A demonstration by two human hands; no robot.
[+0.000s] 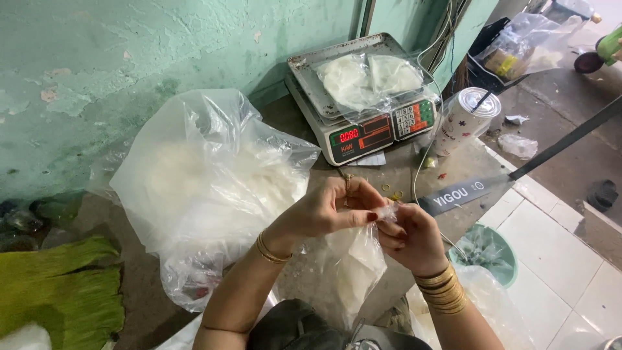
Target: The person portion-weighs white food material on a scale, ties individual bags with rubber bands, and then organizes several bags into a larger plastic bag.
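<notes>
My left hand (330, 209) and my right hand (412, 238) meet at the twisted neck of a small clear plastic bag (355, 267) that hangs below them with pale white contents. Both hands pinch the bag's top between fingers and thumbs. A digital weighing scale (363, 133) stands beyond my hands, with flat white discs in clear plastic (369, 79) lying on its metal pan. A few rubber bands (392, 192) lie on the counter just past my fingers.
A large clear plastic bag (207, 181) of white material sits to the left against the green wall. A lidded drink cup with a straw (463, 120) stands right of the scale. Green cloth (61, 295) lies at lower left. A green bin (489, 249) sits on the tiled floor.
</notes>
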